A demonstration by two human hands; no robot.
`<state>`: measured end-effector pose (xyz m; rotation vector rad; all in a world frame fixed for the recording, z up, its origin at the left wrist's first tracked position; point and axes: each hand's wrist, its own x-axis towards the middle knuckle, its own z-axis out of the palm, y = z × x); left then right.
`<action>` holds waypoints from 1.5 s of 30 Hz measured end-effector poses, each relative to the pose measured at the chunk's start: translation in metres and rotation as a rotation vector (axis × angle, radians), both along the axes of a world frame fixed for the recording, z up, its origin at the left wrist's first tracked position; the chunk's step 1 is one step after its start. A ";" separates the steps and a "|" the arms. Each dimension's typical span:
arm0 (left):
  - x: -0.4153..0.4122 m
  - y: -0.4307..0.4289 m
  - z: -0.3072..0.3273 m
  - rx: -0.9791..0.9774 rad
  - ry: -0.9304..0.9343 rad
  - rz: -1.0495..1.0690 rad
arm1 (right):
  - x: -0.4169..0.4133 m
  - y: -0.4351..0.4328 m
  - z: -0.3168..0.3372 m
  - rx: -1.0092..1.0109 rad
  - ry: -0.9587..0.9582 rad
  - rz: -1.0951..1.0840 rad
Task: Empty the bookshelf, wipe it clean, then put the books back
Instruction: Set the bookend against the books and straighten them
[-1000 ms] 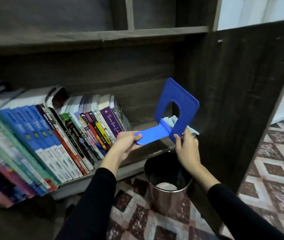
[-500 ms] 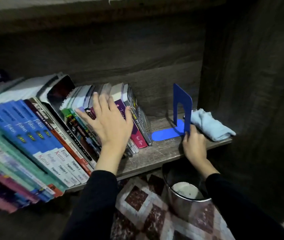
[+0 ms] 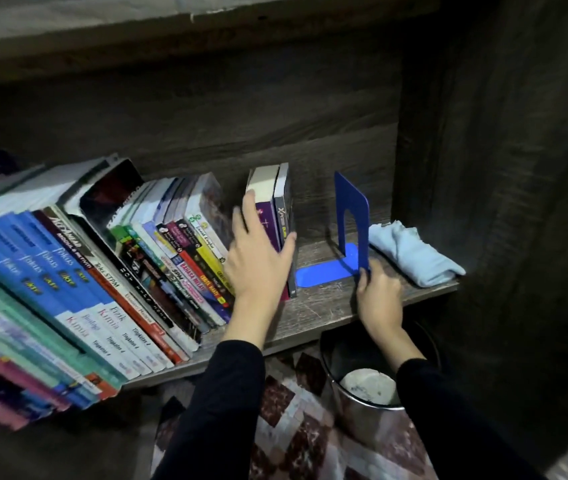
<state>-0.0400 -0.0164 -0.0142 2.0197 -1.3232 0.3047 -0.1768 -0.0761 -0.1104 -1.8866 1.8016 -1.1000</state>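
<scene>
left hand [image 3: 258, 261] clasps two upright paperback books [image 3: 277, 199], centre frame; right hand [image 3: 377, 296] pinches front edge of blue metal bookend [image 3: 351, 209]; bare grey wooden shelf [image 3: 320, 306] between

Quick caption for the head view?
Left hand holds two upright books; right hand grips the blue bookend beside them.

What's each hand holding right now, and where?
Left hand grips two upright books across their spines; right hand pinches the blue bookend at its upright plate's lower front corner.

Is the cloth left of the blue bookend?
No, the light blue cloth lies right of the blue bookend, at the end of the shelf.
</scene>
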 end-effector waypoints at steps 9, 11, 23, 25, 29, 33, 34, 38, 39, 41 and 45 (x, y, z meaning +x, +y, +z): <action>-0.014 -0.014 -0.021 -0.024 0.440 0.120 | 0.003 0.000 -0.002 0.002 -0.052 0.037; -0.014 -0.015 -0.019 -0.036 0.469 0.150 | 0.005 0.001 -0.002 0.001 -0.045 0.041; -0.042 -0.037 -0.024 -0.117 0.564 0.131 | 0.029 0.001 -0.009 0.025 -0.102 0.179; -0.046 -0.041 -0.026 -0.110 0.538 0.114 | 0.026 -0.002 -0.007 0.020 -0.136 0.210; -0.045 -0.048 -0.029 -0.144 0.541 0.065 | 0.020 -0.006 -0.004 0.002 -0.200 0.268; -0.030 -0.051 -0.036 -0.160 0.495 -0.006 | 0.017 -0.014 -0.006 0.072 -0.254 0.289; -0.024 -0.052 -0.039 -0.160 0.492 -0.045 | 0.016 -0.015 -0.006 0.087 -0.270 0.293; -0.012 -0.058 -0.047 -0.142 0.534 -0.234 | 0.014 -0.016 -0.005 0.096 -0.294 0.317; -0.011 -0.060 -0.048 -0.139 0.520 -0.245 | 0.015 -0.015 -0.005 0.091 -0.294 0.316; -0.010 -0.062 -0.050 -0.152 0.542 -0.275 | 0.015 -0.015 -0.006 0.086 -0.296 0.305; -0.009 -0.065 -0.053 -0.174 0.676 -0.347 | 0.018 -0.014 -0.005 0.105 -0.287 0.290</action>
